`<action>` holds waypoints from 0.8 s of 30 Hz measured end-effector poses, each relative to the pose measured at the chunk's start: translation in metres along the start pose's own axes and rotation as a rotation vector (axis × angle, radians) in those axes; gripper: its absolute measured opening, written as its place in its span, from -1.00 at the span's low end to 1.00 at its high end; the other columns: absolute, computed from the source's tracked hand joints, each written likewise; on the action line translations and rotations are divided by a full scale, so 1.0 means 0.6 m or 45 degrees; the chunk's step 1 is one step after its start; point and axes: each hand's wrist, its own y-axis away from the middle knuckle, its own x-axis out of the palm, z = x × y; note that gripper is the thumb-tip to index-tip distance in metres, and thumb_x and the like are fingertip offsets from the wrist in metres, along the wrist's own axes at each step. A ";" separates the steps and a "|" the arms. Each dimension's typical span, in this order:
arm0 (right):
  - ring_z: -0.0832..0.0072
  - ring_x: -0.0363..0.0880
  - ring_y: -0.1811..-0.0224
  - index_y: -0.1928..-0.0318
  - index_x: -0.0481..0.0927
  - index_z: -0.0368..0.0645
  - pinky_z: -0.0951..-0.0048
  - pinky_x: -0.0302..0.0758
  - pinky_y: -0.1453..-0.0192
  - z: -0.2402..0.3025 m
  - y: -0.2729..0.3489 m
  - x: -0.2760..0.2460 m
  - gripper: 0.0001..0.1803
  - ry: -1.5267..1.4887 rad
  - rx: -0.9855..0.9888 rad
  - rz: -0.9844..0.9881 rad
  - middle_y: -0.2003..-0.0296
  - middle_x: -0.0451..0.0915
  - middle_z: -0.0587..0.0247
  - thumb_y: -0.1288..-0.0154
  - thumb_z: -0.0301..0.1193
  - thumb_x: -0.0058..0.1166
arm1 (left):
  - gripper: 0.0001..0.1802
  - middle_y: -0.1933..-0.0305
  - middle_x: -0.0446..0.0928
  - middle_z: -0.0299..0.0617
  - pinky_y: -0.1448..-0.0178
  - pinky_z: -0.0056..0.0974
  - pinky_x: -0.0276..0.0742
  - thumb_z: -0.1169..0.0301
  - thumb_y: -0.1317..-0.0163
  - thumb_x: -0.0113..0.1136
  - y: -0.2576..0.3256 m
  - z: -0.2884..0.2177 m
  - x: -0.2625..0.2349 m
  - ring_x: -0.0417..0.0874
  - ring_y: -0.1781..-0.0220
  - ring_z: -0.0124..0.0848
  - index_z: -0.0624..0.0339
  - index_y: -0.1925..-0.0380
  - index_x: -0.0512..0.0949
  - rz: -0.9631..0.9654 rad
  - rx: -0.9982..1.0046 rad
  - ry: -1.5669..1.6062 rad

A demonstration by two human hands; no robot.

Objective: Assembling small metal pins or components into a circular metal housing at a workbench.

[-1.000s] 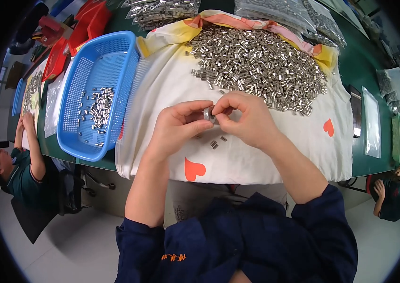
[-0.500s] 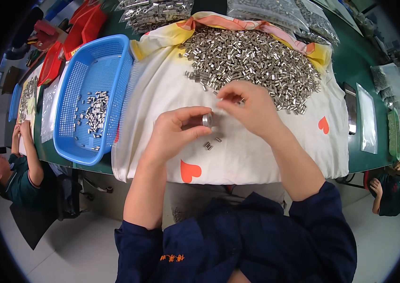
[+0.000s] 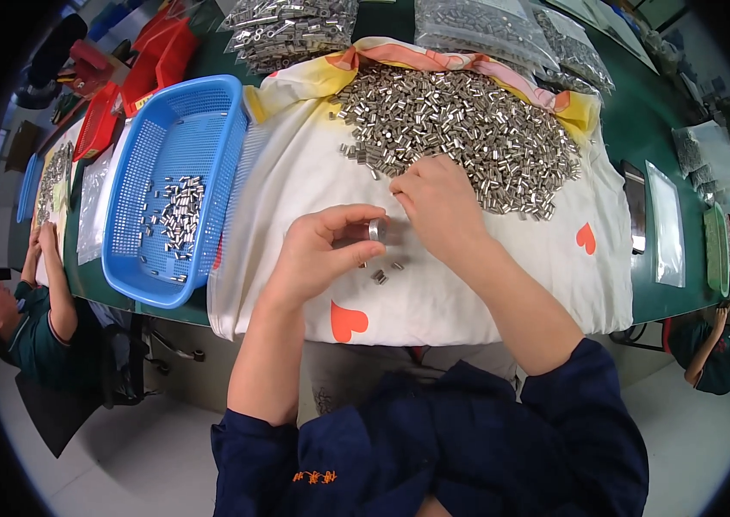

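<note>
My left hand [image 3: 322, 246] pinches a short metal ring [image 3: 375, 230] between thumb and fingers, just above the white cloth [image 3: 283, 185]. At the near edge of a broad heap of small silvery metal cylinders [image 3: 460, 121], my right hand [image 3: 436, 202] has its fingertips pressed together. Whatever lies between them is too small or hidden to make out. Below the ring, a few loose metal cylinders [image 3: 380, 277] lie on the cloth.
On the left stands a blue plastic basket [image 3: 171, 297] with many cylinders inside. Red bins [image 3: 158, 65] sit behind it. Filled clear bags [image 3: 486, 30] line the back. A phone [image 3: 635, 207] and a clear bag [image 3: 665, 224] lie right. Co-workers sit at both sides.
My right hand's fingers have closed together and it has shifted slightly left. My left hand still holds the ring in nearly the same place. The view has shifted a little.
</note>
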 end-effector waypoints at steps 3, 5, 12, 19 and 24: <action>0.31 0.43 0.25 0.45 0.58 -0.14 0.33 0.37 0.16 0.012 -0.003 -0.015 -0.93 -0.012 0.000 0.032 0.42 0.50 0.27 0.00 -0.45 0.08 | -0.65 0.32 0.53 -0.34 0.21 -0.50 0.48 0.63 -0.01 0.22 0.003 0.001 -0.003 0.55 0.28 -0.60 0.26 0.12 0.53 -0.052 -0.021 0.117; 0.33 0.50 0.28 0.43 0.58 -0.19 0.36 0.44 0.21 0.028 -0.002 -0.039 -0.93 -0.523 0.246 0.064 0.40 0.54 0.22 -0.04 -0.49 0.06 | -0.65 0.33 0.52 -0.35 0.21 -0.50 0.48 0.63 -0.02 0.22 -0.001 0.004 -0.002 0.55 0.28 -0.61 0.26 0.12 0.53 -0.096 0.026 0.171; 0.47 0.57 0.35 0.37 0.58 -0.24 0.50 0.50 0.29 0.044 -0.002 -0.053 -0.89 -1.007 0.424 0.297 0.40 0.57 0.21 -0.03 -0.55 0.06 | -0.63 0.37 0.51 -0.36 0.26 -0.52 0.45 0.62 -0.02 0.23 -0.002 0.011 -0.008 0.50 0.33 -0.64 0.28 0.10 0.53 -0.089 0.078 0.181; 0.29 0.52 0.41 0.50 0.54 -0.20 0.35 0.45 0.32 0.057 0.007 -0.030 -0.94 -0.517 0.033 -0.071 0.50 0.54 0.23 0.08 -0.53 0.11 | -0.62 0.45 0.50 -0.39 0.34 -0.52 0.43 0.59 0.00 0.26 -0.002 0.009 0.002 0.48 0.41 -0.66 0.29 0.10 0.54 -0.202 0.073 -0.173; 0.27 0.50 0.42 0.51 0.53 -0.18 0.33 0.44 0.32 0.057 0.009 -0.026 -0.94 -0.694 0.191 -0.063 0.52 0.54 0.22 0.09 -0.53 0.12 | -0.64 0.44 0.52 -0.39 0.35 -0.53 0.43 0.58 0.00 0.27 -0.003 0.011 0.001 0.49 0.41 -0.66 0.26 0.12 0.55 -0.201 0.047 0.084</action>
